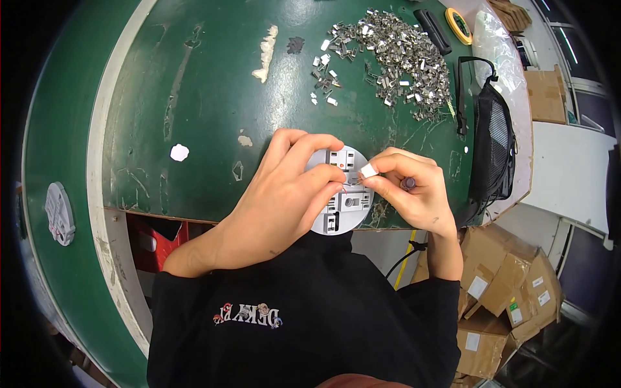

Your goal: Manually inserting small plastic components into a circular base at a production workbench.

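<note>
A round light-grey plastic base (pixel 352 222) with moulded slots and small metal contacts sits at the table's front edge. My left hand (pixel 284 184) lies over its left side, fingers curled onto it, thumb and forefinger closed near its middle by a thin reddish strand. My right hand (pixel 414 191) pinches a small white-topped metal clip (pixel 369 171) between thumb and forefinger, over the base's right side. A dark, round-ended stick (pixel 408 183) is also tucked in its curled fingers; what kind of thing it is cannot be made out.
Many small metal clips (pixel 414 61) are heaped at the far right of the green table (pixel 213 116). Beside them are a black mesh bag (pixel 498 136), a yellow tape roll (pixel 458 26) and a black bar-shaped object (pixel 432 31). Another grey base (pixel 59 213) rests at far left; cardboard boxes (pixel 504 278) stand lower right.
</note>
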